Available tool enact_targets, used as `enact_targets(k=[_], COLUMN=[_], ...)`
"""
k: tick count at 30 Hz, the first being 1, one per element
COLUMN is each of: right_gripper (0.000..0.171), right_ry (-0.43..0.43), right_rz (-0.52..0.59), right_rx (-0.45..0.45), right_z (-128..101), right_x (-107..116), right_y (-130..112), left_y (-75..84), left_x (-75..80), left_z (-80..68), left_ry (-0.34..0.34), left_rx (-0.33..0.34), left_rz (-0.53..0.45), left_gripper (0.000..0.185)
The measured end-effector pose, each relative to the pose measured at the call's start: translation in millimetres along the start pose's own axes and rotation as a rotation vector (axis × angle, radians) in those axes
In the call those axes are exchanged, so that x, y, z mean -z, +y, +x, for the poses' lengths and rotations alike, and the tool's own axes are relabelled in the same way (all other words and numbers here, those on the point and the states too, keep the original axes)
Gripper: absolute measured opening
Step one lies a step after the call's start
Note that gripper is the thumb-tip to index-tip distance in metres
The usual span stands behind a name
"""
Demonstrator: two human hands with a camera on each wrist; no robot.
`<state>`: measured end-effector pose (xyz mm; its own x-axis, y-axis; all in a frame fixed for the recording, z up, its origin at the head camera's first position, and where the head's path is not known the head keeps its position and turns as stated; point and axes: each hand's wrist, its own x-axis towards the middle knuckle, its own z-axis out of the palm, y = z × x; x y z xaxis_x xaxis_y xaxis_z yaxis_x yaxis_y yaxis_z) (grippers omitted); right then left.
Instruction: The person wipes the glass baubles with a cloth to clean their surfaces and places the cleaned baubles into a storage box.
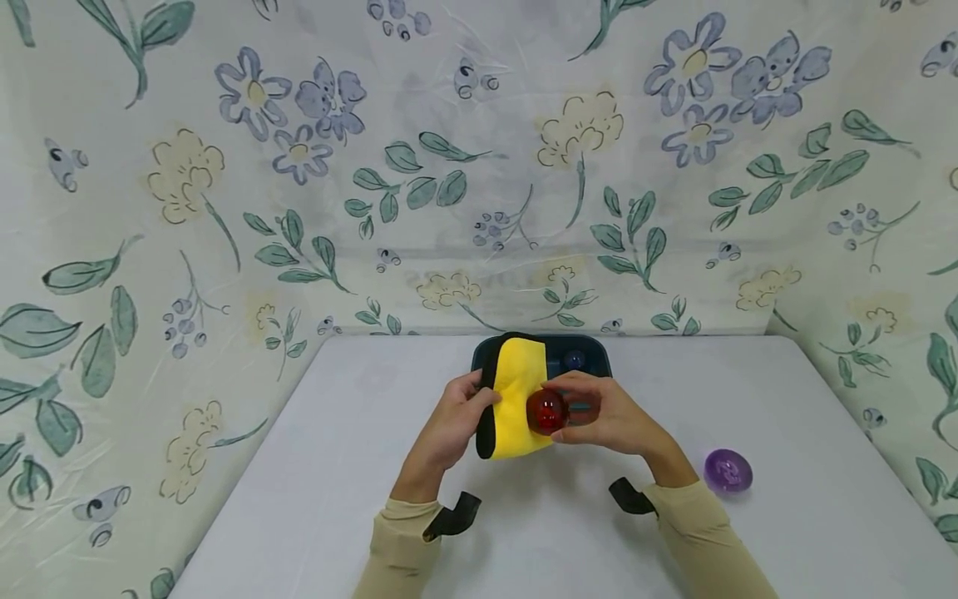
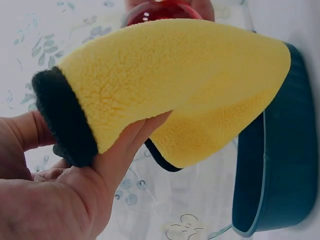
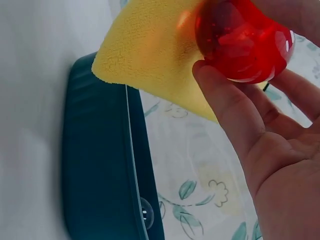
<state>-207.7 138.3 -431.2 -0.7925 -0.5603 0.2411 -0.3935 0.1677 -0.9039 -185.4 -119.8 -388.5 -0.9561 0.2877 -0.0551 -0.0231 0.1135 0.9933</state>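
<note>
My left hand (image 1: 456,416) grips a yellow fleece cloth (image 1: 516,403) with a black edge (image 2: 65,120), held over the table in front of a dark teal tray (image 1: 591,349). The cloth (image 2: 170,85) drapes over my fingers in the left wrist view. My right hand (image 1: 606,416) holds a clear red ball (image 1: 546,411) against the cloth; thumb and fingers curl round the ball (image 3: 242,40). The cloth (image 3: 150,55) hangs just above the tray (image 3: 100,160).
A clear purple ball (image 1: 728,471) lies on the white table (image 1: 299,482) to the right of my right forearm. A bluish ball (image 1: 575,359) sits in the tray. Floral fabric (image 1: 479,166) covers the wall behind and both sides.
</note>
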Motion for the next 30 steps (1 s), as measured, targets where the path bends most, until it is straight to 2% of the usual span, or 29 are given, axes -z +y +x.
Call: enact_targets(k=[11,22,30], right_gripper=[0.062,0.058,0.058], right_ry=[0.023,0.136,0.178], right_rz=[0.044,0.016,0.03], right_rx=[0.059,0.108,0.084], right_z=[-2,1,2], right_x=[-3,-3,-1], right_y=[-4,-5,-3], left_y=[-3.5,-5.7,-4.7], left_x=[-2.3,-11.3,-11.3], left_z=[3.4,3.7,1.3], left_ry=[-0.031,-0.059,-0.072], left_rx=[0.005,0.03,0.039], left_rz=[0.039,0.082,0.106], left_gripper=[0.043,0.041,0.041])
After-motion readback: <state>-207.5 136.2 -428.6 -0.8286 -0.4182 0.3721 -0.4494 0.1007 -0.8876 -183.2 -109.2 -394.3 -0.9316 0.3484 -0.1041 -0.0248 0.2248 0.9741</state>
